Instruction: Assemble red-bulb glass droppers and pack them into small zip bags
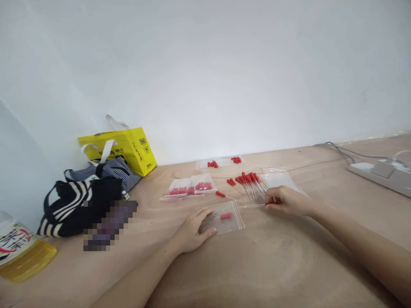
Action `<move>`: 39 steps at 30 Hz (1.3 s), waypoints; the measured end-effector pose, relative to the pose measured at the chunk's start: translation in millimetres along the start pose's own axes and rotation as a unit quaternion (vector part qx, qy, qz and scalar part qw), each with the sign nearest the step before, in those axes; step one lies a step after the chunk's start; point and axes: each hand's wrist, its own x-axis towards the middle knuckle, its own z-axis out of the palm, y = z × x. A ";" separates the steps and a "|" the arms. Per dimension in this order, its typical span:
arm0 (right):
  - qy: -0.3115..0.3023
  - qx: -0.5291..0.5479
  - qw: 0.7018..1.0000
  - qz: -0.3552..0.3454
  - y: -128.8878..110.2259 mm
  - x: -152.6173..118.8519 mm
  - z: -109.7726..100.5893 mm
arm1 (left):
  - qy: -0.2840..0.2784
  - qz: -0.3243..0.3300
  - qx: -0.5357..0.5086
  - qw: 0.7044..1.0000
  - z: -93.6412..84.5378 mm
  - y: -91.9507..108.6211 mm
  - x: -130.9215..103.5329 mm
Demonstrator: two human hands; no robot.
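My left hand (pixel 196 231) lies with fingers stretched out and thumb apart on the left end of a clear zip bag (pixel 233 224), flat on the table. Inside that bag is a dropper with a red bulb (pixel 226 215); its tube runs left toward my fingers. To the right, my right hand (pixel 284 200) is closed around the red bulb end of another dropper (pixel 257 206), whose thin clear tube points left toward the bag's opening. A heap of red-bulbed droppers (pixel 248 179) lies just beyond, and one loose dropper (pixel 221 194) is beside the bag.
Filled zip bags (pixel 180 190) lie stacked behind my left hand. Loose red bulbs (pixel 212 164) rest near the wall. More clear bags (pixel 279 176) lie beyond my right hand. A power strip (pixel 382 175) stands right; a yellow bag (pixel 141 149), dark pouch (pixel 83 207) and oil bottle (pixel 22 252) stand left.
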 end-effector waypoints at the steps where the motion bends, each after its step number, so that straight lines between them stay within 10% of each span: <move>1: -0.005 -0.002 1.000 -0.002 1.1 -1.0 -1.2 | -0.001 -0.002 0.000 1.000 -0.2 0.3 -0.1; 14: 0.070 0.027 0.995 -0.065 -33.1 21.4 33.1 | 0.004 0.000 -0.023 1.000 1.7 6.5 5.1; 23: 0.066 0.287 0.956 -0.013 -39.7 48.5 76.8 | 0.005 0.004 -0.029 1.000 2.4 8.0 6.7; 33: 0.093 0.076 0.987 0.108 -41.7 81.5 31.4 | 0.004 0.008 -0.031 0.999 3.1 6.6 6.7; 39: 0.048 0.054 0.989 0.129 -57.6 127.0 59.1 | 0.017 0.021 -0.040 0.999 -0.2 0.1 2.4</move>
